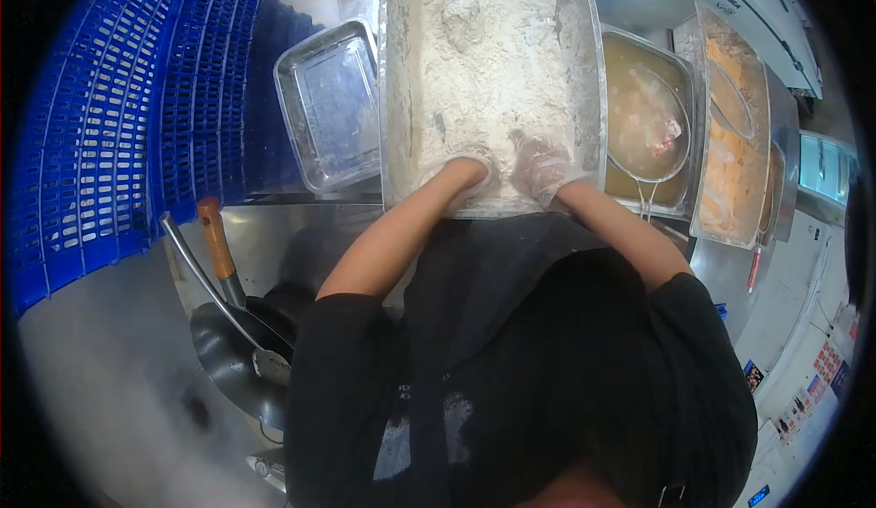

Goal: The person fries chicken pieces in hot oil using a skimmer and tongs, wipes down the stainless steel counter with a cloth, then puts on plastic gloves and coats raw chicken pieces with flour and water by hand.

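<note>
Both hands wear thin clear plastic gloves and are in the near end of a deep metal tray (598, 70) of white flour (493, 79). My left hand (476, 167) is sunk into the flour, and its fingers are hidden there. Close beside it, my right hand (540, 167) lies on the flour with its fingers stretched forward and nothing visible in them. At the tray's far end, flour-coated lumps (461, 17) lie, one with a reddish spot showing.
Right of the tray stands a pan of cloudy liquid with a wire strainer (677, 106) holding a pinkish piece (666, 138). Beyond is a bin of orange-yellow crumbs (725, 179). Leftward are a shallow metal tray (333, 106), blue crates (100, 97), a wok (224, 353) and a ladle (205, 280).
</note>
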### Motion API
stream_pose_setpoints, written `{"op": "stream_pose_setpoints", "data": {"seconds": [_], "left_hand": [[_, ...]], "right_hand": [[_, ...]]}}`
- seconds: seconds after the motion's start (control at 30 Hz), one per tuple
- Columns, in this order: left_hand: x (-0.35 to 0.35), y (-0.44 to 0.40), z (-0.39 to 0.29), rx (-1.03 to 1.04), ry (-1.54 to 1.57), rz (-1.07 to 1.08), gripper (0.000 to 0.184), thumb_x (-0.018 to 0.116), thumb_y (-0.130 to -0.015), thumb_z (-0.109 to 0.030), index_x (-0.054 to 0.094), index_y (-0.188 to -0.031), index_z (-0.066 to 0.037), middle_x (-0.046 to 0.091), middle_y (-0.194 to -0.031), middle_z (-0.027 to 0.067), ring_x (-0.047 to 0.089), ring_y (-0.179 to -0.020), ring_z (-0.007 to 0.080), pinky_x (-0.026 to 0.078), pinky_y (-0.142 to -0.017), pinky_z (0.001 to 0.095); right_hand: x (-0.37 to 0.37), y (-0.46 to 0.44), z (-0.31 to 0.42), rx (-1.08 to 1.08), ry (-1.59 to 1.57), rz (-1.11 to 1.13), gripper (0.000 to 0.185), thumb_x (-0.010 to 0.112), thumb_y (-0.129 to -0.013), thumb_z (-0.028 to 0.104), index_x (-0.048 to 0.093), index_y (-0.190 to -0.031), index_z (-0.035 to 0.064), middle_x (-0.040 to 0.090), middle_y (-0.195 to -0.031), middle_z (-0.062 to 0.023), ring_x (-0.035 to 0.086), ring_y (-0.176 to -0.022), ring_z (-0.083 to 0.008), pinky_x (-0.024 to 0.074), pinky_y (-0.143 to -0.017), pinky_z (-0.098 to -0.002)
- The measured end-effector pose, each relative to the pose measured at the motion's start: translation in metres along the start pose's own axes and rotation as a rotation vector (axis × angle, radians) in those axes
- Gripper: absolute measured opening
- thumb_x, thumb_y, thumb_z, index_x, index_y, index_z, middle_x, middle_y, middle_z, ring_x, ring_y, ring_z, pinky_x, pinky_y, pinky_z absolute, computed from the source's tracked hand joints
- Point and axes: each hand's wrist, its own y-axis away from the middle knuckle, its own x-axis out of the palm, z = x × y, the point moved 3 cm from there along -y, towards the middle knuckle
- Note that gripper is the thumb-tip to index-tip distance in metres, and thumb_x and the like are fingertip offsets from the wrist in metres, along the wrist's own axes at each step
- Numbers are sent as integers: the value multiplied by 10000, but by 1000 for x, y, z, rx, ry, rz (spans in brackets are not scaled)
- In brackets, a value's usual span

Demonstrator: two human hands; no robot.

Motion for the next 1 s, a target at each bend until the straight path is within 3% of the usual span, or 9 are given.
{"op": "stream_pose_setpoints", "data": {"seconds": [0.1,0.17,0.3,0.33,0.4,0.53,0.7,0.8,1.0], "left_hand": [[-46,41,-26,-54,299,24,385,569,-793,-219,610,-1127,-31,581,-1159,213,569,-1049,326,414,-935,410],[-40,59,-13,-99,655,44,444,568,-804,-289,585,-1149,-10,553,-1207,207,552,-1081,292,410,-940,375],[-48,84,19,-237,1071,116,548,572,-808,-379,532,-1210,-9,469,-1313,202,506,-1160,267,401,-966,354],[-52,80,17,-237,1069,122,548,572,-808,-379,532,-1210,-9,469,-1313,202,506,-1160,267,401,-966,354],[-71,68,14,-359,48,-219,508,588,-791,-344,563,-1171,-7,551,-1200,216,557,-1084,296,435,-940,384],[-30,37,-1,-274,-275,-185,588,613,-736,-353,552,-1206,-5,530,-1230,226,519,-1158,319,404,-984,372],[-28,15,-12,-130,62,-422,509,613,-729,-282,585,-1137,21,581,-1113,254,570,-1052,343,445,-913,389],[-28,22,-9,-153,-216,-106,454,576,-774,-320,619,-1107,-15,571,-1171,213,540,-1115,342,420,-946,403],[-46,45,19,-98,-38,-119,472,581,-784,-356,613,-1115,-22,610,-1106,199,585,-1042,293,461,-890,380]], "right_hand": [[39,-34,-23,44,-100,-57,462,610,-772,251,536,-1178,45,644,-868,-208,627,-881,-357,488,-785,-412],[79,-75,-57,-400,-111,-32,423,581,-792,215,526,-1149,-7,644,-880,-221,639,-872,-326,493,-771,-408],[-20,-10,-36,-153,-579,248,599,593,-809,274,415,-1262,-75,635,-922,-227,631,-888,-326,489,-787,-387],[-43,6,-23,-44,-415,77,721,608,-796,327,324,-1312,-89,621,-974,-239,617,-928,-336,479,-819,-387],[-47,11,-16,66,-252,-93,848,624,-784,380,234,-1362,-102,607,-1026,-251,603,-969,-345,468,-851,-388],[-20,7,0,-49,-6,-29,1004,651,-728,471,128,-1413,-45,548,-1145,-272,529,-1103,-353,409,-947,-402],[43,-31,8,-391,146,-2,599,509,-834,406,477,-1267,-6,523,-1234,-220,490,-1160,-337,389,-964,-418],[-3,-19,28,-82,131,360,451,462,-871,335,569,-1186,30,518,-1262,-180,490,-1170,-310,405,-955,-411],[-66,25,9,-27,-41,331,644,484,-868,401,309,-1359,23,412,-1334,-224,463,-1205,-309,390,-993,-381]]}}
